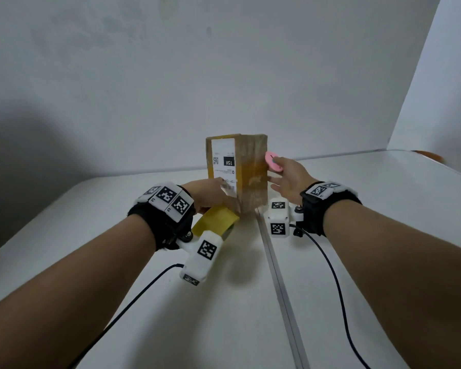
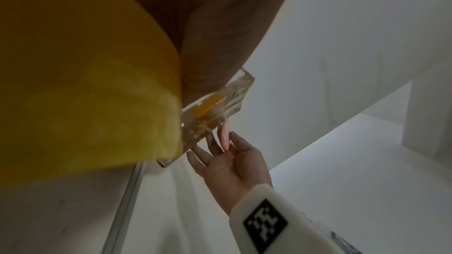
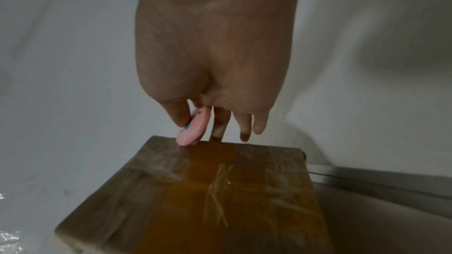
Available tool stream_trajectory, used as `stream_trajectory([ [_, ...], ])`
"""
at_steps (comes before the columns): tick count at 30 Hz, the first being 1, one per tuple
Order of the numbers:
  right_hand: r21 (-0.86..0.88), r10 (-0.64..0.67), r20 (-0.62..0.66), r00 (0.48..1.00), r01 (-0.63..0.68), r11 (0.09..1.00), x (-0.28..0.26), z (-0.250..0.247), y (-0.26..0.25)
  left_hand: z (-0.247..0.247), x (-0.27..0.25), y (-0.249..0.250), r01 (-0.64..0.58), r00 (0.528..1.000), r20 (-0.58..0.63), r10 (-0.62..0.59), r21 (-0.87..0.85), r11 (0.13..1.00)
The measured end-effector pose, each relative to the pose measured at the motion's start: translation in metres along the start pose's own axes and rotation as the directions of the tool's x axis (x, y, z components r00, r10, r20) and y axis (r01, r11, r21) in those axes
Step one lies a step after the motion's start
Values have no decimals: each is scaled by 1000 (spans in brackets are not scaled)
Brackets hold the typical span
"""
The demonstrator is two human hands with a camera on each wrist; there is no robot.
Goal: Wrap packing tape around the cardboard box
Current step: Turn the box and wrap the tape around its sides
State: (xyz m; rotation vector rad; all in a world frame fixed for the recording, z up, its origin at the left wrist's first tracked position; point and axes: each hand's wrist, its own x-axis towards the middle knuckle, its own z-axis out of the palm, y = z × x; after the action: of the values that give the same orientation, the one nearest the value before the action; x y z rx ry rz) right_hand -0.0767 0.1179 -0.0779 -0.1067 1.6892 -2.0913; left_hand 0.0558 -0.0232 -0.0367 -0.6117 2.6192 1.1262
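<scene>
The cardboard box [image 1: 250, 169] stands upright on the white table [image 1: 383, 209], a white shipping label [image 1: 224, 161] on its left face. My left hand [image 1: 201, 194] lies against the box's lower left side and holds the yellow tape roll [image 1: 214, 222], which fills the left of the left wrist view [image 2: 85, 84]. My right hand [image 1: 288, 179] is at the box's right face, pinching a small pink round cutter [image 1: 274, 161] between thumb and forefinger while the other fingers stretch toward the box. An amber tape strip [image 3: 208, 181] runs over that face.
A metal strip [image 1: 277, 275] runs along the table from the box toward me. White walls close the back and right. Black cables [image 1: 333, 275] trail from both wrist units. An orange object [image 1: 429, 155] peeks in at the far right edge.
</scene>
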Motion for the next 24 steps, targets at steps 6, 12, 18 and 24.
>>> stream_trajectory([
  [6,-63,30,100,995,-24,998,3,6,9,-5,9,-2,51,998,25,-49,-57,997],
  [12,-392,11,99,995,29,919,-13,20,-14,-12,1,-1,41,998,46,-33,-167,985],
  [18,-706,86,30,996,-40,707,-37,29,-35,0,-12,-13,46,991,132,-22,-182,982],
  [24,-849,107,15,994,-44,526,-47,36,-34,9,-33,-25,41,992,122,-24,-137,990],
])
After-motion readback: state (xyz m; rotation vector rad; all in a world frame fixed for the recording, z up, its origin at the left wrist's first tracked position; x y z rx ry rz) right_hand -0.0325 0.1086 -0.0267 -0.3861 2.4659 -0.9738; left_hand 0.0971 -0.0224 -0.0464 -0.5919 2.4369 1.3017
